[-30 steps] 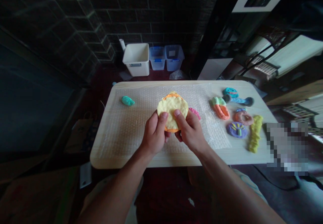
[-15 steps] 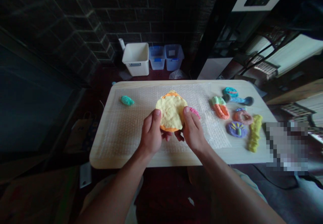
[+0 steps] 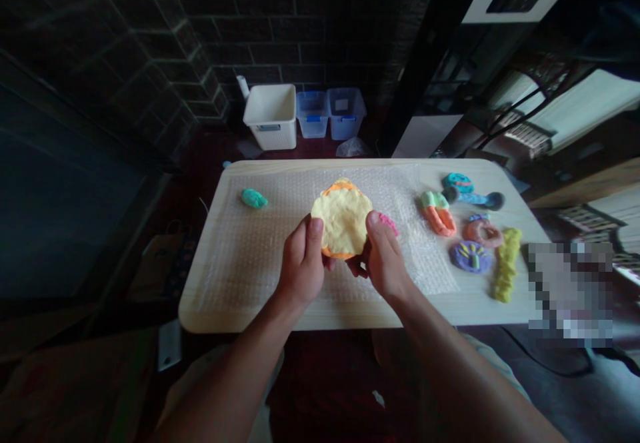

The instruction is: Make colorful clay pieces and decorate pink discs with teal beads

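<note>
A pale yellow, roughly round clay disc (image 3: 346, 222) with orange clay showing along its top and bottom edges is held up over the middle of the table. My left hand (image 3: 303, 256) grips its left side, thumb on the face and fingers behind. On the right edge, my right hand (image 3: 387, 253) pinches it the same way. Most of the fingers are hidden behind the disc. Partly covered by my right hand, a pink clay piece (image 3: 388, 223) lies on the bubble wrap (image 3: 240, 250). A green clay lump (image 3: 254, 198) rests on the wrap at the left.
At the table's right lie an orange and green clay piece (image 3: 438, 214), a blue dumbbell shape with grey ends (image 3: 475, 198), a teal piece (image 3: 459, 182), a brown ring (image 3: 483, 232), a purple disc (image 3: 471, 257) and a yellow strip (image 3: 508, 266). A white bin (image 3: 271, 116) stands beyond the table.
Both hands keep their hold on the clay disc, and it shows only a very slight shift to the right. The objects on the table lie as before.
</note>
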{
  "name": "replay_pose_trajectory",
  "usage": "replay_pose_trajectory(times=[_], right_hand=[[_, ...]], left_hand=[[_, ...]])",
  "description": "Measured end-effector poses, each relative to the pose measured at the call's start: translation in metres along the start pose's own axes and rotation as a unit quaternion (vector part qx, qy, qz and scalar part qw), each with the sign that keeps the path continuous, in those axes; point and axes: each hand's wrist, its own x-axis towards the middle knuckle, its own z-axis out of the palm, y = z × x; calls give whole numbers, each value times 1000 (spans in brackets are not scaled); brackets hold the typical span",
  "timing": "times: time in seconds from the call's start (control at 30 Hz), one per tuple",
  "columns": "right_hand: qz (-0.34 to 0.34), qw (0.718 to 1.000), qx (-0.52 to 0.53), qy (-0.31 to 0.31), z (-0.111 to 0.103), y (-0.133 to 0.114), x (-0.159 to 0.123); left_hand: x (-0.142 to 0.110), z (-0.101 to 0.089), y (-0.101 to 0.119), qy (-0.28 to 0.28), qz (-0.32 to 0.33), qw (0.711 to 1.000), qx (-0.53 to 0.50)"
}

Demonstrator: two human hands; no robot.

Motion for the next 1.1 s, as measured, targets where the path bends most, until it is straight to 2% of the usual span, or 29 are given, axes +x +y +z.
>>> replay_pose_trajectory(times=[0.13,0.3,0.47,0.57,0.7,0.8,0.93,1.03,1.1], right_hand=[[-34,999,3,-21,7,-5,1],[-27,999,18,-23,9,-2,0],[-30,998,-17,-44,6,3,1],[-33,998,9,-51,8,1,1],[-7,999,19,-40,9,-5,1],[25,998,26,-60,6,-9,2],[37,994,52,-91,-1,-9,2],[71,986,110,-104,-4,-3,1],[71,984,126,-102,-4,1,0]], left_hand=[[-2,3,-3,-37,-18,998,-42],[-4,10,-5,6,-27,999,-35],[-3,11,-3,23,-5,1000,-3],[-2,10,-1,27,-5,1000,-14],[-1,6,2,-45,-40,995,-75],[0,2,4,-99,-39,990,-95],[1,-1,2,-103,-31,990,-91],[2,0,2,-96,-35,991,-82],[3,1,2,-91,-34,992,-77]])
